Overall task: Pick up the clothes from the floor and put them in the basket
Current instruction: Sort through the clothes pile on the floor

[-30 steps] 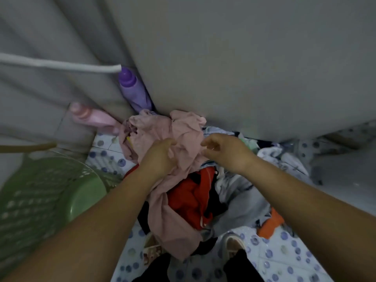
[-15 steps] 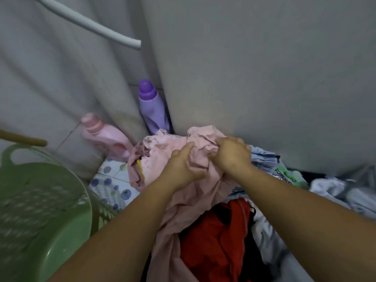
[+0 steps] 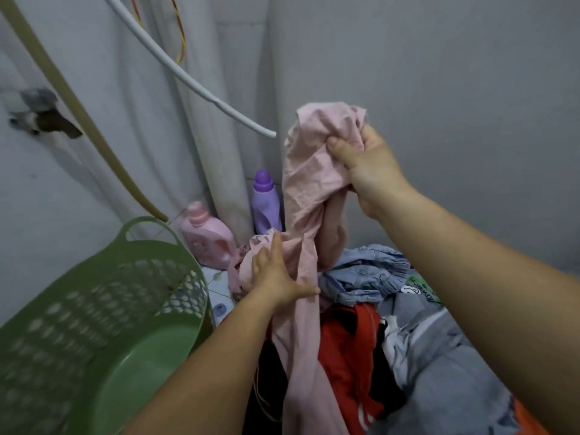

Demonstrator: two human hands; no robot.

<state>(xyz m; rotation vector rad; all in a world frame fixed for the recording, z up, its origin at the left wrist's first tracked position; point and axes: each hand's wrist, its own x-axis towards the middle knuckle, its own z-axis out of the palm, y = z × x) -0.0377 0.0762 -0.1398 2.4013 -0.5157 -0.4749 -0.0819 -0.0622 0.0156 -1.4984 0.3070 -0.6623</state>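
1. My right hand (image 3: 367, 171) clutched the pink garment (image 3: 309, 196) bunched at its top, lifting it clear of the pile
2. Below that grip, my left hand (image 3: 276, 274), fingers spread, steadied the hanging cloth beside the green basket (image 3: 131, 246)

Right hand (image 3: 365, 171): raised to upper centre-right of the view, fingers and thumb curled round a bunch of the pink garment (image 3: 309, 183), thumb pointing left across the fabric. Right forearm: bare, extends from the lower right edge diagonally up to the wrist.

Left hand (image 3: 274, 274): positioned lower, near frame centre, back of hand toward the camera. Fingers straight and pointing up, thumb spread out to the right; palm lies flat against the hanging part of the same garment. Left forearm: bare, enters from the bottom edge and angles up to the right.
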